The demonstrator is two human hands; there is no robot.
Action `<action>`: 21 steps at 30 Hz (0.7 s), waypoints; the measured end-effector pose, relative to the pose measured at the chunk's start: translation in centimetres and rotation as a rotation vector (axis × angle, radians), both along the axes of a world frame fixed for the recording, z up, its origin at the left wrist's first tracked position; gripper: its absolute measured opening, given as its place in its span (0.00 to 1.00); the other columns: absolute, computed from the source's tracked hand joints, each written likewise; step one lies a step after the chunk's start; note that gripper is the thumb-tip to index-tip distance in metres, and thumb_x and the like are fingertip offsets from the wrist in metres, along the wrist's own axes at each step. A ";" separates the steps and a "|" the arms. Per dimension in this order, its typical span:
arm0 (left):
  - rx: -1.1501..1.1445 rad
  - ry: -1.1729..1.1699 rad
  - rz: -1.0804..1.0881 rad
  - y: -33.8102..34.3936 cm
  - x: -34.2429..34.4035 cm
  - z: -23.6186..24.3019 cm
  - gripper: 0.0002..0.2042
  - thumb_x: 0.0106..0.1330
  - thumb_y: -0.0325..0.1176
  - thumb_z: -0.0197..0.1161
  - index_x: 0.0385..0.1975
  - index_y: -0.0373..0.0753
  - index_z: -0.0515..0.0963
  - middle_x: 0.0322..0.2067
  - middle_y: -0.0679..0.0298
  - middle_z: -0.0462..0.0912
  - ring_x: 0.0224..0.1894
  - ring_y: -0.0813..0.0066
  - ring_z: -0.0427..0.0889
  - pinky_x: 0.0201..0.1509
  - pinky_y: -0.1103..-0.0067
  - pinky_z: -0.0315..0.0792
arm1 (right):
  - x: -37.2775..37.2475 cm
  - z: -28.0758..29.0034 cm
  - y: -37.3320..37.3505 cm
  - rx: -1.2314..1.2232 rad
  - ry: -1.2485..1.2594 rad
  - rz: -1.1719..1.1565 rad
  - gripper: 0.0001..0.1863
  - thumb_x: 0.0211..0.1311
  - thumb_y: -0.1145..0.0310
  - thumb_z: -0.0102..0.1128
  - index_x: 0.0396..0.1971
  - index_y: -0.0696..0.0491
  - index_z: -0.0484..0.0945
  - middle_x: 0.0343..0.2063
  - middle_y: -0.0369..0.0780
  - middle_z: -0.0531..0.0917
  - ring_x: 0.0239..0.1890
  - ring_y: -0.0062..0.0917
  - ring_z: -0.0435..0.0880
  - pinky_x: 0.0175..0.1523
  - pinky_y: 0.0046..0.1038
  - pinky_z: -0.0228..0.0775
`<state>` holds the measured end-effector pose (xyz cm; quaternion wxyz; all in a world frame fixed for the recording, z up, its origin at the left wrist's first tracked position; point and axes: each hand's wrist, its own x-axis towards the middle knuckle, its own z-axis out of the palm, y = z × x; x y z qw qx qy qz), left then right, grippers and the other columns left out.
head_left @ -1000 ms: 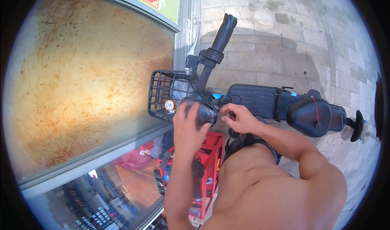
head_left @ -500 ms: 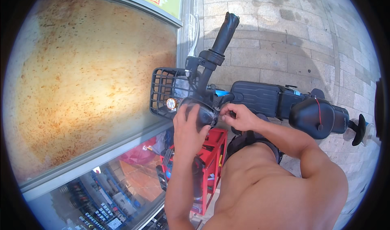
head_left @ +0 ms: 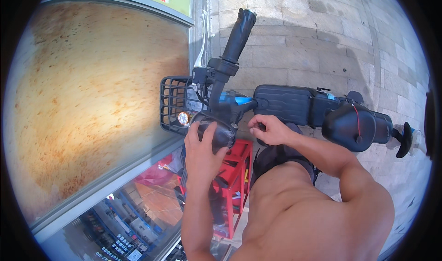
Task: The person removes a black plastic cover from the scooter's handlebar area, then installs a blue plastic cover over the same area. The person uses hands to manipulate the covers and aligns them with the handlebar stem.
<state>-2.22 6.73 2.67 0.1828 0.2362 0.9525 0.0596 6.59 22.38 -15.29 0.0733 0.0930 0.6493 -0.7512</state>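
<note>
A black bike [head_left: 285, 105] stretches left to right, its basket [head_left: 163, 103] at the left end. Just right of that sits a dark rounded housing [head_left: 222, 139]. The hands are apart: the left hand [head_left: 202, 156] clasps the housing; the right hand [head_left: 270, 131] curls beside it, contents hidden. Best keep the left grip steady, the right wrist loose.

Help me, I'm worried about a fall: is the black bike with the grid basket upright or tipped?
Upright: the black bike shows its smooth black saddle and black handlebar grip from above. No stand is visible.
</note>
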 end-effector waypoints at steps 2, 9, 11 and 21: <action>-0.014 0.012 -0.004 0.1 0.1 -0.1 0.34 0.42 0.30 0.75 0.55 0.45 0.71 0.59 0.48 0.62 0.59 0.48 0.65 0.61 0.65 0.64 | 0.2 0.0 0.5 0.039 -0.025 0.029 0.07 0.58 0.71 0.58 0.35 0.57 0.77 0.22 0.34 0.77 0.26 0.15 0.73 0.32 0.21 0.68; -0.019 -0.008 -0.010 0.1 -0.2 0.3 0.33 0.42 0.28 0.74 0.54 0.46 0.72 0.58 0.48 0.63 0.59 0.48 0.65 0.61 0.64 0.64 | 0.5 -0.2 1.4 -0.010 -0.153 0.060 0.10 0.57 0.68 0.60 0.36 0.57 0.77 0.22 0.36 0.78 0.25 0.19 0.74 0.33 0.24 0.69; -0.020 -0.030 -0.007 0.1 -0.4 0.4 0.33 0.42 0.28 0.75 0.54 0.46 0.72 0.59 0.49 0.63 0.59 0.48 0.65 0.60 0.64 0.65 | 0.3 -0.2 1.5 -0.011 -0.159 0.082 0.10 0.57 0.68 0.60 0.36 0.57 0.77 0.22 0.36 0.77 0.25 0.18 0.74 0.33 0.24 0.69; -0.024 0.003 -0.030 0.0 -0.2 0.0 0.33 0.42 0.26 0.73 0.53 0.46 0.72 0.57 0.48 0.61 0.57 0.46 0.65 0.56 0.63 0.67 | -0.7 -1.5 0.2 0.023 -0.135 0.257 0.06 0.60 0.74 0.56 0.36 0.59 0.75 0.23 0.35 0.79 0.27 0.16 0.78 0.34 0.22 0.71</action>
